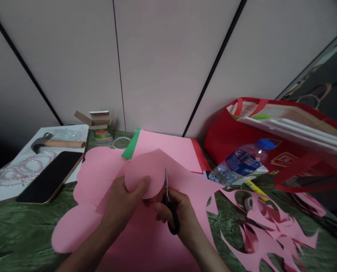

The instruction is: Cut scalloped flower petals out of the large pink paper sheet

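Observation:
My left hand point(129, 196) pinches a piece of pink paper point(146, 170), thumb on top and fingers beneath. The lower and left edge of that piece is cut to a round outline; its upper part still runs to a pointed corner. Black-handled scissors point(170, 207) are in my right hand point(178, 207), their blades upright at the paper's right edge. Under both hands lies a larger pink sheet point(151, 241). Rounded pink cutouts point(100, 170) overlap to the left, with one oval cutout point(72, 230) nearer me.
Pink paper scraps point(270, 245) are heaped at right. Behind them lean a water bottle point(242, 162) and a red bag point(222, 132). A phone point(51, 177), hammer point(63, 143) and small open box point(102, 132) are at left. Stacked coloured paper point(168, 147) lies by the wall.

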Action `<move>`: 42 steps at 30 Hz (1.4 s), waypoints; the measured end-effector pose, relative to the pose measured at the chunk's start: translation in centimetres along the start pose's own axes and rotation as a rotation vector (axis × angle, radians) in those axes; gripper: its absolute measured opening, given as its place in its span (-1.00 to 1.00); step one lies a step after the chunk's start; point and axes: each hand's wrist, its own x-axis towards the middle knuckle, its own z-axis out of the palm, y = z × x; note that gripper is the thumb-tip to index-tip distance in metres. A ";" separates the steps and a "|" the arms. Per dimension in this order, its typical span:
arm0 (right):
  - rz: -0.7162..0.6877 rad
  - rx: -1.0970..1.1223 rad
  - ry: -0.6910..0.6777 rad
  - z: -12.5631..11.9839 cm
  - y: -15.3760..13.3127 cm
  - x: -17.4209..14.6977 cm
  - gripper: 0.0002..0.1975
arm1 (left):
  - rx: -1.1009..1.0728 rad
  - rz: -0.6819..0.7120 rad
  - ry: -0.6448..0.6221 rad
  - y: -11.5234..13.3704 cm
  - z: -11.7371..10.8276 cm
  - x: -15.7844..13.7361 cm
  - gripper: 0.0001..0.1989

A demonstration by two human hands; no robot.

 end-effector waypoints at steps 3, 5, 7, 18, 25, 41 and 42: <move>0.006 -0.024 0.010 0.0 0.0 0.0 -0.66 | 0.000 -0.005 -0.010 -0.2 -0.1 0.1 -0.64; 0.012 -0.035 0.017 0.0 -0.1 0.0 -0.65 | 0.000 -0.004 -0.009 -0.3 -0.1 0.2 -0.64; 0.026 -0.042 0.029 0.0 -0.1 -0.1 -0.64 | -0.005 0.000 -0.003 -0.2 -0.1 0.2 -0.62; -0.011 0.014 0.014 0.1 0.8 -0.2 -0.69 | -0.119 0.076 -0.077 -0.6 0.5 0.0 -0.60; -0.009 0.042 -0.023 0.2 0.6 -0.2 -0.72 | 0.008 -0.016 -0.080 -0.5 0.4 0.1 -0.59; -0.011 0.008 -0.010 -0.5 0.3 0.0 -0.67 | 0.021 -0.074 -0.092 -0.3 0.8 -0.1 -0.65; -0.013 0.016 -0.009 -0.5 0.2 0.0 -0.67 | 0.019 -0.074 -0.107 -0.3 0.7 -0.1 -0.65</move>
